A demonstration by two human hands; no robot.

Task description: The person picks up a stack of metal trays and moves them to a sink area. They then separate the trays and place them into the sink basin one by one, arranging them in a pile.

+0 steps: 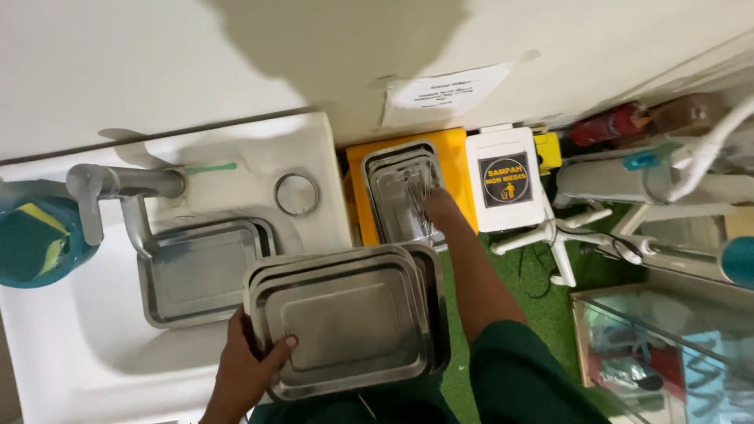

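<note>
Now: left hand (245, 369) grips stacked steel trays (349, 320) | right hand (441, 208) on instruments (416, 200)

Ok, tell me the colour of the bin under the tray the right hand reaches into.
Yellow bin, head view.

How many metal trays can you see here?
5 at least: one in the sink under the tap, at; two stacked trays in the left hand; two nested trays on the yellow bin. More may hide within stacks.

Single head view, looking steeply down, near sink (322, 141).
</note>
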